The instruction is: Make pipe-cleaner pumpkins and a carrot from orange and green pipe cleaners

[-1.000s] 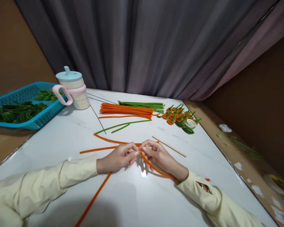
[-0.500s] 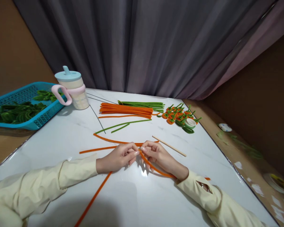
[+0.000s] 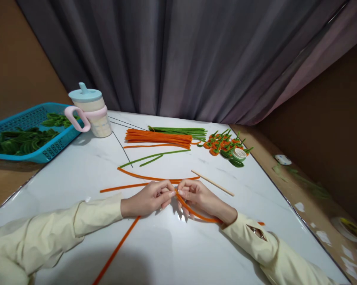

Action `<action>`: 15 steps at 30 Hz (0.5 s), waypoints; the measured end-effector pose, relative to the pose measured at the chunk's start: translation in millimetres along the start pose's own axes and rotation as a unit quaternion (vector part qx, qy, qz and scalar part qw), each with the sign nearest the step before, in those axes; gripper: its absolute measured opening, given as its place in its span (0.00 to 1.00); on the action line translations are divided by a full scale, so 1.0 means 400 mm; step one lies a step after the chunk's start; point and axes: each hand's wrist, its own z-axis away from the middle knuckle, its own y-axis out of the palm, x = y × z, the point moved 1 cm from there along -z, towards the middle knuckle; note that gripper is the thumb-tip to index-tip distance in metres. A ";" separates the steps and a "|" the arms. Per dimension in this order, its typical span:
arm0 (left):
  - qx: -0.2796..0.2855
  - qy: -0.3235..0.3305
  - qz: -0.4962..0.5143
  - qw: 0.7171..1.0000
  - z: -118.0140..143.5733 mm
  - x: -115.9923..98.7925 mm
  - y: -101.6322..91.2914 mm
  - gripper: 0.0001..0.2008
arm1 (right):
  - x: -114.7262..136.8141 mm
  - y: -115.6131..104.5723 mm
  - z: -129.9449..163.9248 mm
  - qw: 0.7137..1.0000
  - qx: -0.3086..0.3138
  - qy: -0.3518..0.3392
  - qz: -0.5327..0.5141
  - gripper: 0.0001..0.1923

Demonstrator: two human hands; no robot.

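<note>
My left hand point(image 3: 153, 196) and my right hand point(image 3: 198, 196) meet fingertip to fingertip above the white table, both closed in a pinch. Between them they grip an orange pipe cleaner point(image 3: 196, 213), which curves down under my right wrist; its pinched part is mostly hidden by the fingers. Another orange pipe cleaner point(image 3: 116, 251) runs from beneath my left wrist to the near edge. Just beyond the hands lie two more, one bowed point(image 3: 137, 174) and one straighter point(image 3: 122, 187). A thin wooden stick point(image 3: 213, 183) rests beyond my right hand.
Farther back lie an orange pipe cleaner bundle point(image 3: 159, 137), a green bundle point(image 3: 181, 130) and loose green pieces point(image 3: 154, 157). Small orange pieces with green stems point(image 3: 215, 146) sit beside a tape roll point(image 3: 239, 153). At left stand a lidded cup point(image 3: 97, 118) and a blue basket point(image 3: 44, 155) of green pieces.
Both hands stay nearly in place, still pinching the orange pipe cleaner. My right fingers have shifted down slightly. The other things have not moved noticeably.
</note>
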 end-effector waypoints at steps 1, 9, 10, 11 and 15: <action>0.001 0.002 -0.001 1.000 0.000 0.000 0.000 0.14 | 0.000 -0.001 0.000 1.000 0.001 0.001 0.001 0.15; 0.007 0.013 -0.014 1.000 0.001 0.000 0.000 0.13 | 0.001 -0.001 -0.003 1.000 0.005 -0.001 0.008 0.15; 0.008 0.014 -0.017 1.000 0.001 0.000 -0.001 0.13 | 0.001 -0.001 -0.003 1.000 0.007 -0.002 0.008 0.15; 0.010 0.016 -0.019 1.000 0.002 -0.001 -0.001 0.12 | 0.001 -0.001 -0.004 1.000 0.009 -0.004 0.007 0.15; 0.021 0.018 -0.022 0.999 0.003 0.000 -0.002 0.11 | 0.004 0.001 -0.004 1.000 0.009 -0.007 -0.004 0.13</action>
